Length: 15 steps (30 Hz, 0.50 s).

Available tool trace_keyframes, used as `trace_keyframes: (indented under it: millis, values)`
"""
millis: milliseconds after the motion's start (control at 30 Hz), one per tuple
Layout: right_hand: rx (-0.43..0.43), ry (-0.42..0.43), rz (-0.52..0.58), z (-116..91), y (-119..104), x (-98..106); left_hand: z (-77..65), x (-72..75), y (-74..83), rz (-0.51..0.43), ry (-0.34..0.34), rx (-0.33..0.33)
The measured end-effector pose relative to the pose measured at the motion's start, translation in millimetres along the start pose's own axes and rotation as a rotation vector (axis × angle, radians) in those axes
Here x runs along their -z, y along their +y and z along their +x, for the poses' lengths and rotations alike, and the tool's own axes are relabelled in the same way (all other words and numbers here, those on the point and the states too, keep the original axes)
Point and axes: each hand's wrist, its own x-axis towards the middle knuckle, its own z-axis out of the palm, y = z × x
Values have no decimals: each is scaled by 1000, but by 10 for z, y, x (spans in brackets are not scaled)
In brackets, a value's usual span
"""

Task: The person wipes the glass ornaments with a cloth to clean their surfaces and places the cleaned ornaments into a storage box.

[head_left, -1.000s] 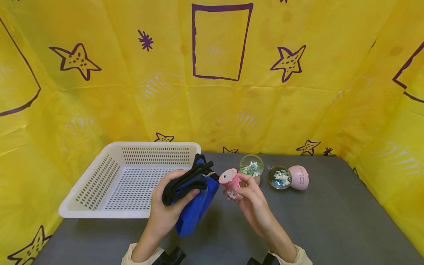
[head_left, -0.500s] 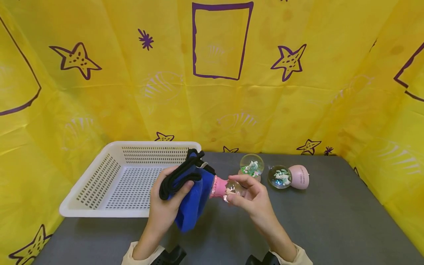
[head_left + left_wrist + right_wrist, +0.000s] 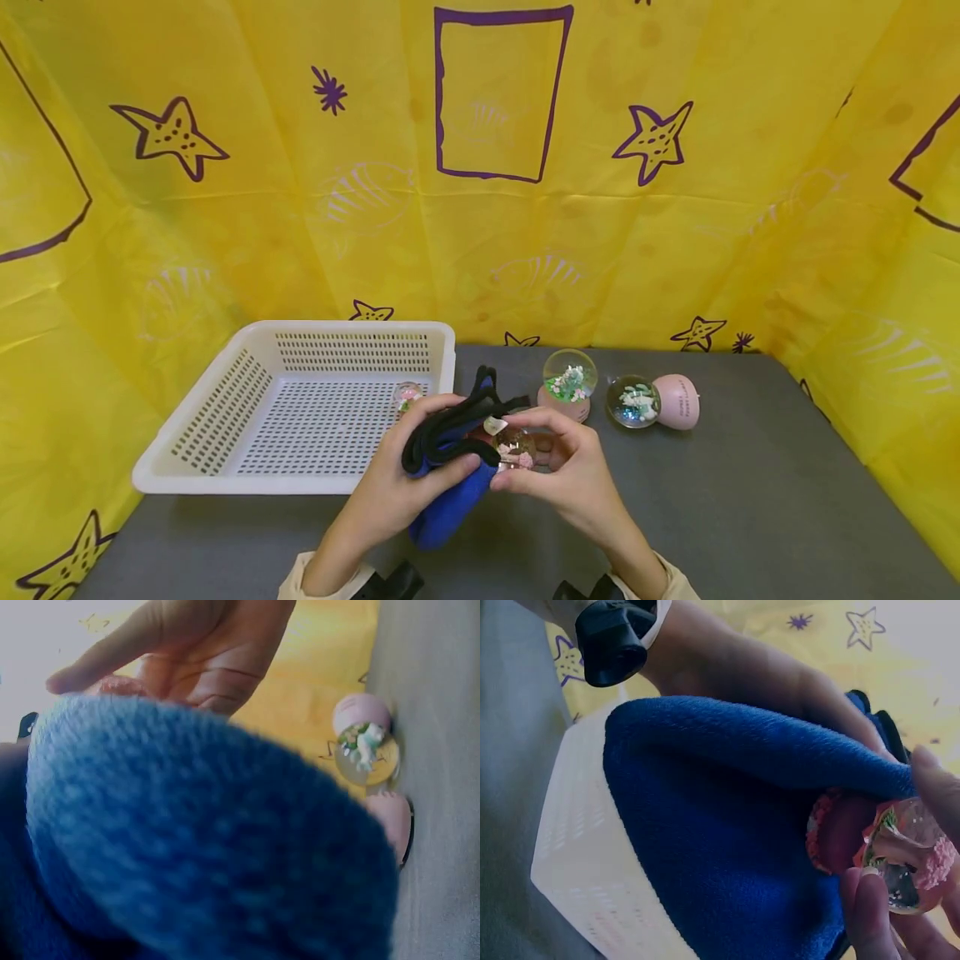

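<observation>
My left hand point(image 3: 405, 483) grips a folded blue plush cloth point(image 3: 450, 508) with black trim, in front of the basket's right end. My right hand point(image 3: 573, 475) pinches a small snow globe point(image 3: 516, 448) by its clear dome. In the right wrist view the globe's pink base point(image 3: 844, 831) lies against the blue cloth, partly inside its fold; pink blossoms show within the dome. From the left wrist the cloth point(image 3: 217, 832) hides most of the globe, and my right hand point(image 3: 217, 652) shows behind it.
A white perforated basket point(image 3: 232, 482) stands at the left, with another small globe point(image 3: 408, 395) inside its right end. Behind my right hand a snow globe point(image 3: 568, 379) stands upright on a pink base. Beside it a larger pink-based snow globe point(image 3: 675, 402) lies on its side.
My right hand has brought the small globe leftward to the cloth, base first. The cloth has shifted and tilted over the base, and the globe in the basket has come into sight.
</observation>
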Motion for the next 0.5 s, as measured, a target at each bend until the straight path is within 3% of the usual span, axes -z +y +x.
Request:
trace_keyframes:
  millis: [167, 333, 400, 500]
  values:
    - [25, -15, -49, -11, 12, -24, 7, -7, -8, 40, 89, -37]
    - [121, -63, -59, -6, 49, -31, 16, 6, 0, 57, 188, 19]
    - [92, -59, -39, -2, 50, -31, 20, 10, -4, 55, 205, 21]
    - [16, -36, 10, 9, 50, -24, 27, 8, -19, 55, 201, -34]
